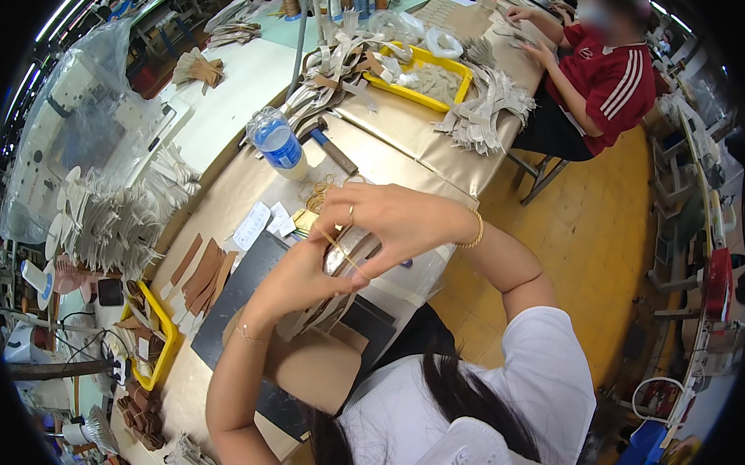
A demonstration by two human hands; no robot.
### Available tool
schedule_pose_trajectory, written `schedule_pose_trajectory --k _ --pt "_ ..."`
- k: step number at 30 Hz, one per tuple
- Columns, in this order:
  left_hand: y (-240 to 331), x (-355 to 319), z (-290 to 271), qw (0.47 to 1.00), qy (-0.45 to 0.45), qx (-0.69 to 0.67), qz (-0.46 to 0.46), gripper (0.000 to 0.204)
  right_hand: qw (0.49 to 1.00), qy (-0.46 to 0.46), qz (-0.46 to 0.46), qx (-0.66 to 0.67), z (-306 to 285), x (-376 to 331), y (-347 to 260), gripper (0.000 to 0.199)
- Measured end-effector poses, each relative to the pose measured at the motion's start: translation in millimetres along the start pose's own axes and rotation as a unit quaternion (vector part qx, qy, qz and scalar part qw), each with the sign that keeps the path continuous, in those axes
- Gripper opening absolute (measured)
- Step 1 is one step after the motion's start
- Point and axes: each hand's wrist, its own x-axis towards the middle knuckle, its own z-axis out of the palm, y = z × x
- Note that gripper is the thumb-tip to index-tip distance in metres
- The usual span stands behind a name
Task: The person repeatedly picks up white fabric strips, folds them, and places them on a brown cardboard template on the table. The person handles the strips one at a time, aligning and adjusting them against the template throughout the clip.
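Both hands meet over the near end of the bench, around a thin bundle of pale and brown cut pieces (338, 257). My left hand (291, 277) is closed on the bundle from the left. From the right, my right hand (401, 227) is closed, fingers and thumb pinching a tan rubber band (341, 249) that is stretched across the bundle. My fingers hide part of the bundle. Just below lie a tan sheet piece (316, 368) and more pale strips, partly under my left forearm. Loose rubber bands (314, 192) are heaped beyond my hands.
A blue-labelled bottle (279, 143) and a hammer (334, 151) stand and lie farther off. Brown strips (204, 277) and a yellow tray (165, 341) are at left. Another yellow tray (458, 96) holds pale pieces. A co-worker in a red shirt (624, 88) sits at far right.
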Motion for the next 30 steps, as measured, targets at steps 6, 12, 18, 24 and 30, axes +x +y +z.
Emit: schedule_pose_trajectory --k 6,12,18,24,30 --pt "-3 -1 1 0.997 -0.013 -0.069 -0.043 0.068 0.994 0.026 0.030 0.102 -11 -9 9 0.053" --pt "-21 0 7 0.988 0.021 -0.104 0.113 0.071 0.991 -0.099 0.060 0.072 -55 -31 -15 0.038" --pt "-40 -5 -2 0.990 0.137 -0.006 0.013 0.050 0.939 -0.247 0.209 -0.119 -120 17 14 0.034" --pt "-47 -6 9 0.981 0.098 0.160 0.039 0.037 0.939 0.058 0.133 -0.313 -207 162 128 0.032" --pt "-44 0 10 0.971 0.088 0.218 0.048 0.039 0.846 0.310 0.033 -0.432 -192 241 167 0.044"
